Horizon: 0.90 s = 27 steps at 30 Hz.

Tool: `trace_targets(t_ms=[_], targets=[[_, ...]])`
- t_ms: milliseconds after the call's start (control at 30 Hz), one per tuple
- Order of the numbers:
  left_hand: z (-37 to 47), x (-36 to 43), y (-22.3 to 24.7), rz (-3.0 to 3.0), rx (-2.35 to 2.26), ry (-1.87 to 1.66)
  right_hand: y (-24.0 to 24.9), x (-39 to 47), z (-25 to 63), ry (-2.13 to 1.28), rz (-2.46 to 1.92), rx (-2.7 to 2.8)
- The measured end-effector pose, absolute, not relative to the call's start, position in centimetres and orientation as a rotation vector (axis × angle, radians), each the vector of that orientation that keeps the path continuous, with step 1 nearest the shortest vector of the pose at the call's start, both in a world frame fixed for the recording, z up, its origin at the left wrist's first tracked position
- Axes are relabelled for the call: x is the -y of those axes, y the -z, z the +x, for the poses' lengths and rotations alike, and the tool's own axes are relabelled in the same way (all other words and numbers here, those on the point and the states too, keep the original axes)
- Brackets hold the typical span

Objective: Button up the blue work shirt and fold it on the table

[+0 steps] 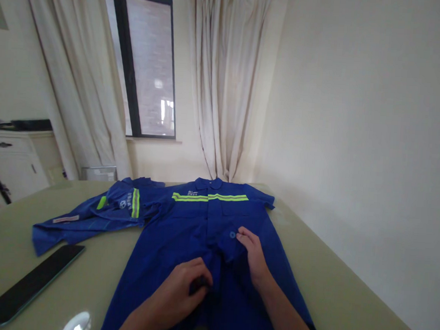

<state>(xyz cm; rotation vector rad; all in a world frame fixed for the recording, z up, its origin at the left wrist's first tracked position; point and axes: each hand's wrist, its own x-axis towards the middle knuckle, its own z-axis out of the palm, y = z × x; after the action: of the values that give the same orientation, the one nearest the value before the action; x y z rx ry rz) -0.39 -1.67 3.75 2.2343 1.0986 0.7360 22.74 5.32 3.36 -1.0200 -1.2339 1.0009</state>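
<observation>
A blue short-sleeved work shirt (185, 233) lies spread front up, its collar at the far end and a yellow-green and silver reflective stripe across the chest. My right hand (253, 253) pinches a lifted part of the shirt front. Beside those fingertips shows a small pale ring (232, 234), perhaps a snap or button. Over the lower front, my left hand (183, 290) is closed, fingers curled toward the thumb. Something dark shows between them; I cannot make out what it is.
Left of the shirt lies another blue garment (99, 217) with reflective strips, bunched up. A long black slab (31, 282) and a shiny white round object (76, 324) rest on the greenish table (346, 304). A wall (364, 145) borders the right side; curtains (229, 85) hang behind.
</observation>
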Motion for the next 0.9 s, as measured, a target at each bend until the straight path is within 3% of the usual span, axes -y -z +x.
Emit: trace_targets(t_ms=[133,233,367,567,900], targets=[[-0.5,1.5,-3.7,1.652,-0.881,-0.355,-4.0,-6.3,25.0,-1.361,-0.919,1.149],[-0.2,0.6,-2.5,1.727,-1.044,-0.509,-3.5,-6.0,24.5,-1.438,-0.959,1.286],[0.5,-0.3,-0.6,2.255,-1.238,-0.822,-2.2,-4.7,22.0,-1.084,-1.201,1.771],[1.2,-1.1,1.3,2.3,-1.456,-0.87,-2.2,-2.1,20.1,-0.441,-1.376,2.335],[0.5,-1.6,-0.2,2.332,-1.527,-0.757,-2.3,-2.9,20.9,-0.539,-1.446,2.209]])
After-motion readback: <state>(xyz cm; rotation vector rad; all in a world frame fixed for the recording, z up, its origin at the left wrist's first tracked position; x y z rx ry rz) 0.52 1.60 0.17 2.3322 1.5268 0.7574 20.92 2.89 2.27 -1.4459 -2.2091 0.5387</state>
